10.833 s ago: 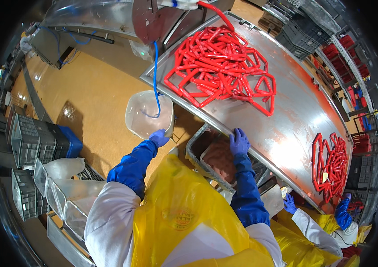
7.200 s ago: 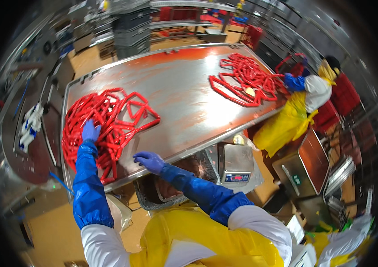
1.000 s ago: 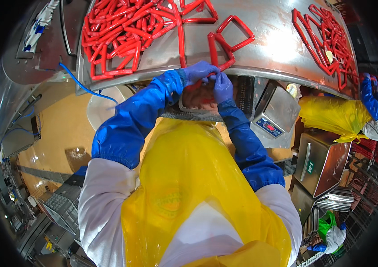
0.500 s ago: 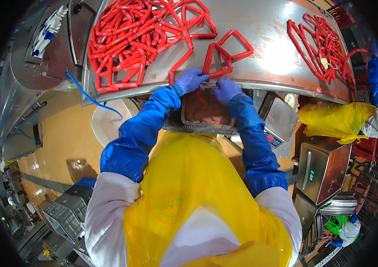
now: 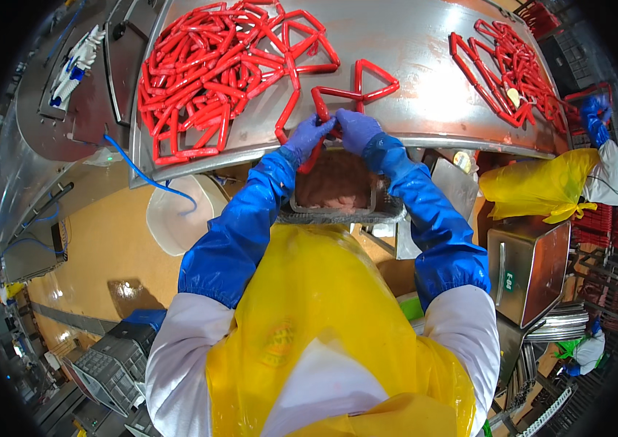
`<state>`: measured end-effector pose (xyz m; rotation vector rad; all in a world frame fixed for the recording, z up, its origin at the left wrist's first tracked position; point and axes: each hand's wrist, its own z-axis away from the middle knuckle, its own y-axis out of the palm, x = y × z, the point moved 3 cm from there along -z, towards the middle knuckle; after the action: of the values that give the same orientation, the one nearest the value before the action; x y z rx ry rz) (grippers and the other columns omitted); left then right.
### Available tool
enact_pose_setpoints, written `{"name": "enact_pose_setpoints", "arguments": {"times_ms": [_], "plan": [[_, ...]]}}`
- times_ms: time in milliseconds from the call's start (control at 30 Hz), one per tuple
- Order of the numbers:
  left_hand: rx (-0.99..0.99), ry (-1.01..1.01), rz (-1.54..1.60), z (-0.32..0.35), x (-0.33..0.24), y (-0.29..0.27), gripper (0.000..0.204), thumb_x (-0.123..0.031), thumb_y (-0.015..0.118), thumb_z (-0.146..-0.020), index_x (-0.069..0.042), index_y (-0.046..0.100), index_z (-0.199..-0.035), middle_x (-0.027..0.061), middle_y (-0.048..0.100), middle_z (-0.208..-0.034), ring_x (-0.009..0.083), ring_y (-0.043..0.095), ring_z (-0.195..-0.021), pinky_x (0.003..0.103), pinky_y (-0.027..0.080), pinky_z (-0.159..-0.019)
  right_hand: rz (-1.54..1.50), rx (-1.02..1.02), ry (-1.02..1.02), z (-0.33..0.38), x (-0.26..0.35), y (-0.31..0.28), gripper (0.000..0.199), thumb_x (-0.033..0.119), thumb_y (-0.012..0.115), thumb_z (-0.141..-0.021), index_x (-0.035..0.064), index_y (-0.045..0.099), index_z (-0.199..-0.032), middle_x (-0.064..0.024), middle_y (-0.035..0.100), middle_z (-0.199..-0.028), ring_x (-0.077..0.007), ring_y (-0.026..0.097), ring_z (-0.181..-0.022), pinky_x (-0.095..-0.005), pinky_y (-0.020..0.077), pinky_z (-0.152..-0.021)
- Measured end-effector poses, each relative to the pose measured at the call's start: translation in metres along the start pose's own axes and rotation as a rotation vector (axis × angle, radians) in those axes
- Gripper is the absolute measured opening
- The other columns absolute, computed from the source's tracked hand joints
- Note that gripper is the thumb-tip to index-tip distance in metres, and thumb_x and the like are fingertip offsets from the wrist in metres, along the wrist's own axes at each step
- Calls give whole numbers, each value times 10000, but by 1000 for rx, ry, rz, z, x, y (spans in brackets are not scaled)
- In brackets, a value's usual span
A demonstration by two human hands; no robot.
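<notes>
Yellow apron nearest, then my blue sleeves reaching up over the tray [image 5: 338,211] of reddish meat under the worktop [image 5: 425,65] edge. My left hand [image 5: 307,136] and right hand [image 5: 356,130] meet at that edge, fingers closed on one red sausage link [image 5: 321,109] of the near chain. I judge I'm gathering links; next needs a steady pull toward the tray. Farther off lies the big sausage pile [image 5: 214,73].

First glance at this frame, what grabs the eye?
The big tangle of red sausage links heaped on the steel table, upper left. At the table's near edge, the left hand and right hand, both in purple gloves, grip one link above a tray of pinkish meat. A yellow apron fills the foreground.
</notes>
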<state>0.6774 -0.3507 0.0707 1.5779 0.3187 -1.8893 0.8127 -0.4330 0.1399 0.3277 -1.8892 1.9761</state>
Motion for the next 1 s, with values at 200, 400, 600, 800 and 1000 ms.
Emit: {"name": "enact_pose_setpoints", "arguments": {"times_ms": [200, 400, 600, 800, 1000], "plan": [[184, -292, -433, 34, 33, 10, 539, -512, 634, -962, -23, 713, -1172, 90, 732, -1058, 129, 623, -960, 321, 510, -876, 184, 157, -148, 44, -20, 73, 249, 245, 525, -940, 65, 693, -980, -188, 696, -976, -368, 687, -875, -472, 551, -797], [335, -356, -662, 57, 18, 30, 659, -676, 542, -934, -53, 754, -968, 76, 687, -738, 194, 657, -680, 355, 538, -620, -87, 264, 165, 87, -11, 84, 253, 200, 499, -954, 85, 718, -1005, -166, 720, -928, -351, 700, -832, -474, 565, -762], [204, -615, -179, 78, 15, 13, 455, -561, 642, -937, -112, 714, -907, -16, 647, -724, 95, 577, -596, 271, 476, -557, -873, 23, 323, 94, -8, 120, 357, 352, 587, -1008, 28, 735, -1029, -121, 731, -865, -241, 698, -847, -371, 545, -806], [-30, -378, -96, 43, -37, 39, 293, -361, 766, -898, -78, 693, -906, -23, 602, -693, 96, 531, -543, 248, 434, -514, -789, -346, 307, 95, -18, 152, 283, 322, 586, -971, 110, 681, -1134, -111, 659, -1141, -329, 625, -1073, -406, 510, -931], [-242, -57, 22, 31, -110, -26, 352, -402, 742, -911, -55, 685, -897, -14, 591, -660, 89, 522, -505, 241, 412, -452, -61, 34, 617, 138, -54, 191, 266, 363, 594, -955, 178, 688, -1121, -112, 653, -1172, -338, 629, -1076, -515, 489, -954]]}}
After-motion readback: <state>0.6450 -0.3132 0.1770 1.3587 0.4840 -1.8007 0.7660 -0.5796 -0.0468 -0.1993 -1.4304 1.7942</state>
